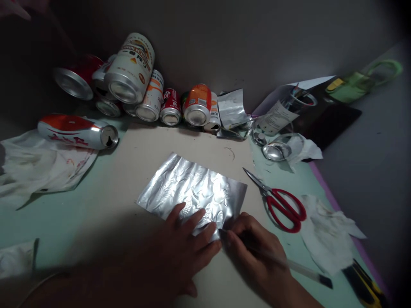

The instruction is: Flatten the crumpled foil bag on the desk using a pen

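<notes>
A flattened, embossed sheet of silvery can metal (192, 188) lies on a beige board (154, 145) in front of me. My left hand (183, 252) rests flat on the sheet's near edge, fingers spread, pinning it down. My right hand (257, 252) is closed round a thin clear pen-like tool (289, 264), whose tip touches the sheet's near right corner.
Red-handled scissors (279, 205) lie right of the sheet. Several drink cans (135, 81) are piled along the back wall, and one can (77, 130) lies on its side at left. Cut can pieces (276, 149), crumpled tissues (324, 233) and a yellow-black knife (362, 284) sit at right.
</notes>
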`<state>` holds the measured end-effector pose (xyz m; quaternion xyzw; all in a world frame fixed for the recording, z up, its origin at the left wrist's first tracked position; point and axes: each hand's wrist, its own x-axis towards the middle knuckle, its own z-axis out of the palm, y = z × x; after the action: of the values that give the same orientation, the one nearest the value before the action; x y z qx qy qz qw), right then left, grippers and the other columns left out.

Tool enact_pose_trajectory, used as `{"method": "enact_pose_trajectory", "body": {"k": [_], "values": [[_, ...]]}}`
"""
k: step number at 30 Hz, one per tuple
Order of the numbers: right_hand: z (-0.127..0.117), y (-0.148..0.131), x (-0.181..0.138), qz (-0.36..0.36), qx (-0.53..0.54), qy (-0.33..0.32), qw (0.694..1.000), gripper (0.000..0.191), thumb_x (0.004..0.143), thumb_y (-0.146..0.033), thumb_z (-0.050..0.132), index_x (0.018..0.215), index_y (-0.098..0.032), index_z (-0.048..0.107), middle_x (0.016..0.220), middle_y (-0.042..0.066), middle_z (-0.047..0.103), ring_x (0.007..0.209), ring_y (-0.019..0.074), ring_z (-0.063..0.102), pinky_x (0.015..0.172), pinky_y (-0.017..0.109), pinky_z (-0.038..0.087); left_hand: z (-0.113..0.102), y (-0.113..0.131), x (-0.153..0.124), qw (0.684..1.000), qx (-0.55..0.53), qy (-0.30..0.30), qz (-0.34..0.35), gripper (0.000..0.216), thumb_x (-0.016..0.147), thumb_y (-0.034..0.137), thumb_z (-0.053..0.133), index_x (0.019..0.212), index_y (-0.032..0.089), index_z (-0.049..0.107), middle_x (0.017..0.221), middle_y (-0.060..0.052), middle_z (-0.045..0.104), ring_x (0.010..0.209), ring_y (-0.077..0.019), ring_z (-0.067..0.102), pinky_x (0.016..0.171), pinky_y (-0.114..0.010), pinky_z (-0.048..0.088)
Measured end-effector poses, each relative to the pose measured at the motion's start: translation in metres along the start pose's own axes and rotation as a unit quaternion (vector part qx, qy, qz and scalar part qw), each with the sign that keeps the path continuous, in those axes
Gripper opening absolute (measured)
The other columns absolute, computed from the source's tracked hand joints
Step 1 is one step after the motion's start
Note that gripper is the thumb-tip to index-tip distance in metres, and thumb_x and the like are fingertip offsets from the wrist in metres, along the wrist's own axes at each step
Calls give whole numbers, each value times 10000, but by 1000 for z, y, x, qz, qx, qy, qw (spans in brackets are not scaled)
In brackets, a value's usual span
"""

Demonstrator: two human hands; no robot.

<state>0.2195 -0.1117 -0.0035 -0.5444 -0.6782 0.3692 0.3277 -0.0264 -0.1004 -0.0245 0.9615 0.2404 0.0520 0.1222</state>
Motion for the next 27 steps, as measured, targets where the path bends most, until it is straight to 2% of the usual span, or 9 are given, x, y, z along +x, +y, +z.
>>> {"method": "enact_pose_trajectory", "body": {"k": [3, 8, 11, 17, 21, 27], "values": [[1, 2, -1, 4, 9, 0, 1000, 206, 1012, -297, 636, 820, -240, 585, 734, -5, 633, 587, 149, 566, 510, 269, 448, -2, 1, 3, 1000, 4, -12, -3, 915, 880, 697, 749, 1598, 221, 440, 1604, -144, 507, 1544, -423, 333, 1244, -702, 234], [-1, 2, 0, 9, 34, -23, 999, 216, 1030, -308, 619, 830, -243, 568, 733, -16, 594, 600, 145, 528, 519, 268, 422, -9, 2, 9, 1000, 1, -23, 1, 951, 793, 682, 842, 1545, 207, 508, 1537, -163, 578, 1437, -447, 488, 1175, -719, 348], [-4, 0, 3, -3, 36, -37, 999, 242, 1033, -304, 612, 808, -241, 549, 725, -23, 558, 608, 140, 505, 521, 264, 400, -11, 3, 10, 1000, -3, -18, -7, 966, 748, 660, 889, 1523, 208, 530, 1517, -160, 598, 1408, -455, 518, 1156, -724, 373], [-8, -3, 6, -13, 44, -58, 997, 249, 1031, -281, 601, 796, -236, 532, 747, -21, 554, 628, 135, 506, 529, 259, 390, -1, 5, 7, 1000, -19, -4, -22, 997, 709, 651, 922, 1522, 226, 530, 1516, -150, 603, 1429, -455, 488, 1198, -748, 278], [-5, 0, 5, -3, 61, -28, 998, 244, 1035, -300, 600, 806, -239, 542, 715, -28, 553, 597, 134, 493, 515, 260, 386, 5, 6, 7, 999, -19, 17, -34, 1036, 683, 672, 926, 1531, 243, 515, 1542, -130, 583, 1460, -443, 447, 1224, -752, 205], [0, 3, 1, 8, 44, -8, 999, 219, 1045, -310, 594, 840, -240, 562, 740, -11, 593, 603, 144, 523, 523, 276, 406, -5, 1, 5, 1000, -14, -10, -17, 938, 804, 685, 835, 1559, 248, 491, 1589, -106, 538, 1521, -403, 380, 1269, -680, 170]]}}
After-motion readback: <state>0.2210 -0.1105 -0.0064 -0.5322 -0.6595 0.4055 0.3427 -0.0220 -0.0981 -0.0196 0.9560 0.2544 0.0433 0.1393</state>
